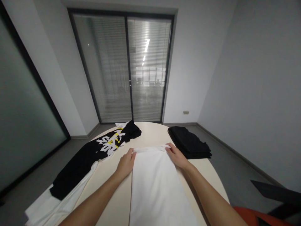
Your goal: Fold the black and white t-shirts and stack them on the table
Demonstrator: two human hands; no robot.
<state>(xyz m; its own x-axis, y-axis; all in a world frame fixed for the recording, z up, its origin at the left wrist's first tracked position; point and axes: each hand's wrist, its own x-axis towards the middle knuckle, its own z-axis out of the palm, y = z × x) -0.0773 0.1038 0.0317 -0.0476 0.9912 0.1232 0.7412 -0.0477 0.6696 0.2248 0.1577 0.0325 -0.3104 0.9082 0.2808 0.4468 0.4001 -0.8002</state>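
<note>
A white garment (155, 185), probably a folded shirt, lies lengthwise on the pale round table (150, 133), its near end running out of view. My left hand (126, 162) pinches its far left corner between thumb and fingers. At the far right corner, my right hand (176, 155) grips the cloth in the same way. Between the two hands the far edge is drawn straight and slightly bunched. Just past my right hand rests a folded black garment stack (189, 142).
Left on the table, a black shirt (80, 163) with a white and yellow print lies over white clothing (44, 204), which hangs past the edge. A red chair (246, 216) stands at lower right. Behind are a glass door (148, 94) with blinds and white walls.
</note>
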